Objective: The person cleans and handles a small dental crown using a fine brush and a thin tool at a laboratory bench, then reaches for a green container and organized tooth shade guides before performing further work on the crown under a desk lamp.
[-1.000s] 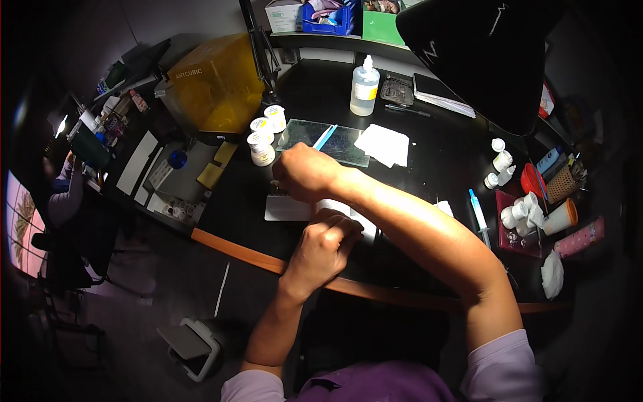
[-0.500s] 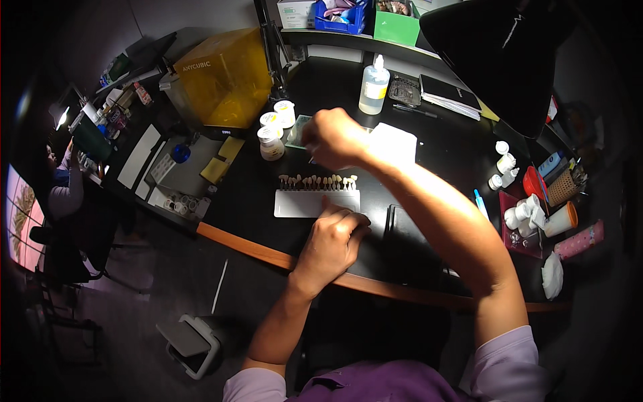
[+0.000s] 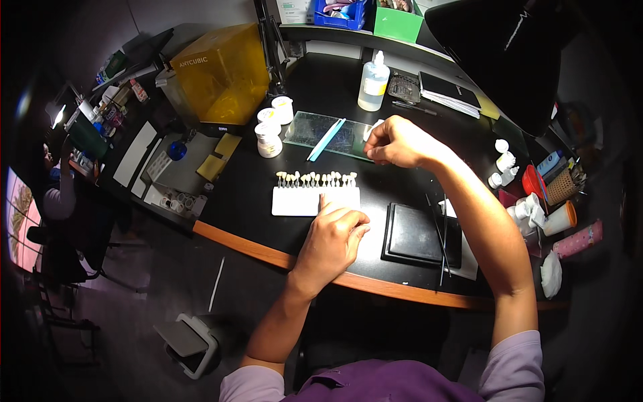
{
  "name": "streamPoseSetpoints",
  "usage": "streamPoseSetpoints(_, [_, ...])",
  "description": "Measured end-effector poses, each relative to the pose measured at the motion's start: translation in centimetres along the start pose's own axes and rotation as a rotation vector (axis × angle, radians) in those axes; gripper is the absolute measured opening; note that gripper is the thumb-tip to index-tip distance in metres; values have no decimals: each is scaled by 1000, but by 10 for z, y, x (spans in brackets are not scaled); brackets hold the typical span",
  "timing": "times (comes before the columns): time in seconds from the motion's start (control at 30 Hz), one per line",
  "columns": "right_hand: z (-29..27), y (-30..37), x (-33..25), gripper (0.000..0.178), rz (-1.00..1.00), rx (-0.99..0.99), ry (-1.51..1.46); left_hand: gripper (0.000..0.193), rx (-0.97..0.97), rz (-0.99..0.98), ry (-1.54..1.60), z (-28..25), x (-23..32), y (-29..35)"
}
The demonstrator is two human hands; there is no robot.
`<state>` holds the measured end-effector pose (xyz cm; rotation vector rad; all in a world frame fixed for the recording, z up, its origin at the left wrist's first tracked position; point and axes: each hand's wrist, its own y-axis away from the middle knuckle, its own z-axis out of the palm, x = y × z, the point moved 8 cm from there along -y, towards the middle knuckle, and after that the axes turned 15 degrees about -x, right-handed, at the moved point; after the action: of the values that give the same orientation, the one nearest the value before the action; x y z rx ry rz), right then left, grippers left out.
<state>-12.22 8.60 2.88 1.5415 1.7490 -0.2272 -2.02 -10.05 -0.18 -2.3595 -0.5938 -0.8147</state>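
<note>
My left hand point(image 3: 331, 236) rests at the table's front edge, index finger stretched onto a white block point(image 3: 295, 201) and the other fingers bent. A row of tooth-shaped shade tabs point(image 3: 315, 179) on short stems stands along the block's far side. Farther right, my right hand point(image 3: 400, 142) is closed in a pinch at the right end of a glass slab point(image 3: 301, 127); what its fingers hold is hidden. Something white point(image 3: 375, 127) shows just beside those fingers. Across the slab lies a light blue stick-like tool point(image 3: 326, 141).
White-lidded jars point(image 3: 269, 142) stand left of the slab, a clear dropper bottle point(image 3: 373, 87) behind it. A black flat case point(image 3: 418, 234) with thin instruments point(image 3: 442, 248) lies right of my left hand. A lamp point(image 3: 495, 60) overhangs the right; an amber box point(image 3: 218, 77) stands left.
My right hand has moved right, from over the glass slab's left part to its right end, uncovering the blue tool, the black case and the instruments. My left hand stays on the block.
</note>
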Motion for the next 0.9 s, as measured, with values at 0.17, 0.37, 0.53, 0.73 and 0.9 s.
streamPoseSetpoints(0.17, [18,-6,-27,19,-21,28,292,6,10,14,-6,0,-2,2])
streamPoseSetpoints(0.37, [39,-28,-23,19,-130,-53,85,6,-6,-18,-4,1,1,-1])
streamPoseSetpoints(0.53, [41,-29,-14,18,-100,-119,-169,7,-10,-19,29,2,-3,0])
streamPoseSetpoints(0.73, [34,-22,-9,18,-45,-79,-137,7,-8,-16,15,0,-2,1])
streamPoseSetpoints(0.9, [36,-18,-57,19,-264,166,227,7,5,-31,-12,0,0,2])
